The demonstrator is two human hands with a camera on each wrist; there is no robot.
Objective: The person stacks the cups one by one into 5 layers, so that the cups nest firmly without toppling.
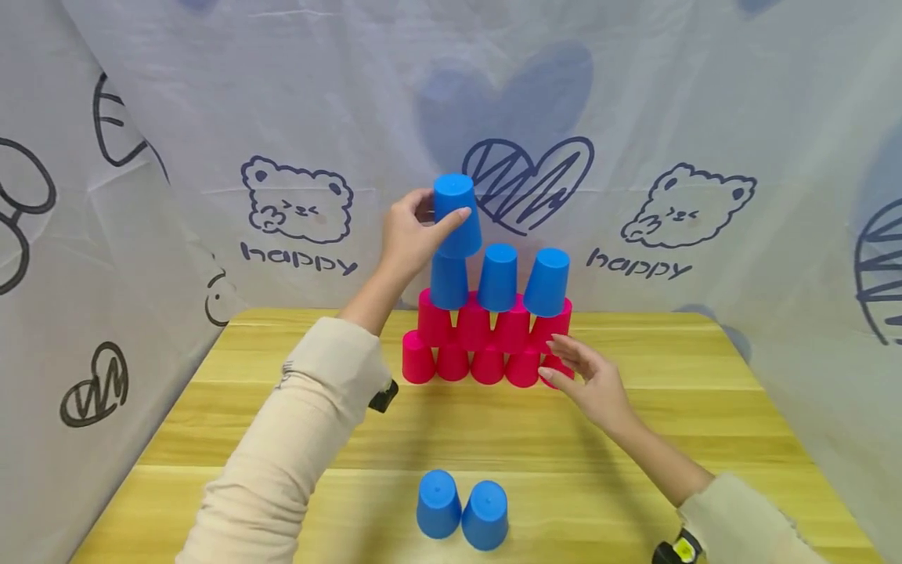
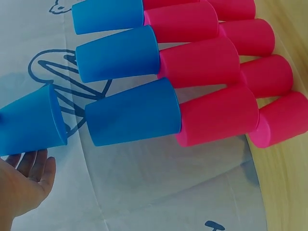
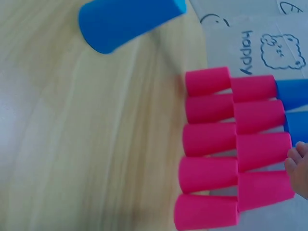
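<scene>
My left hand (image 1: 412,235) grips an upside-down blue cup (image 1: 456,223), thumb on the near side and fingers behind. In the left wrist view a gap shows between this held cup (image 2: 31,122) and the nearest stacked blue cup (image 2: 134,113). Below it stands a tiered wall of inverted cups: two rows of pink cups (image 1: 488,364), topped by a row of three blue cups (image 1: 498,278). By the wall's right end is my right hand (image 1: 595,384), fingers loosely extended and holding nothing. Its fingertips (image 3: 293,156) show at the right edge of the right wrist view.
Two more inverted blue cups (image 1: 438,505) stand side by side on the wooden table (image 1: 599,501), close to the front. Behind the wall of cups hangs a pale curtain (image 1: 395,102) with heart and bear drawings, and it continues along both sides.
</scene>
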